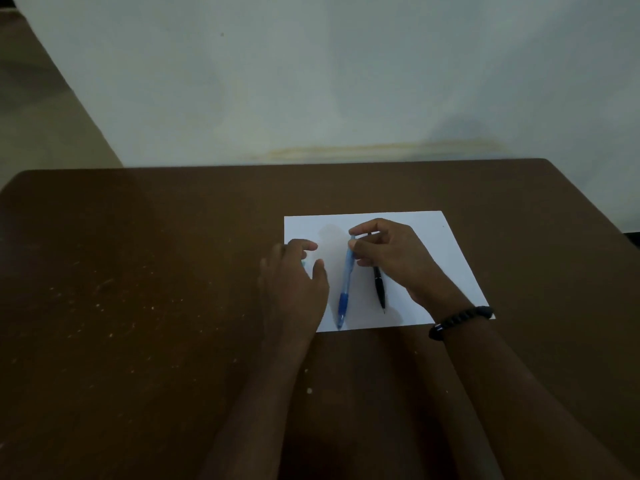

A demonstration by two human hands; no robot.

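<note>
Head view, progress: blue pen (346, 282) had been picked up by its far end; no mark showed on the white sheet (433, 244). Judged an early stage, with a writing grip and the writing itself left to do.
Table (138, 271): brown, flecked with pale specks, spreading wide to the left of both hands.
Left hand (294, 278): fingers loosely curved over the sheet's left edge, thumb apart. A pale green speck (303, 263) sat between thumb and forefinger; whether it was held could not be told.
Blue pen: slanted just right of the left thumb, top pinched by the right thumb and forefinger, tip down near the sheet's near edge.
Black pen (380, 289): lying on the sheet just beside the blue pen, upper end hidden under the right fingers. It may get in the way of writing.
Right hand (388, 258): fingers curled, pinching the blue pen's top.
Bracelet (460, 320): dark beads on the right wrist.
Wall (311, 81): pale, beyond the fingertips.
</note>
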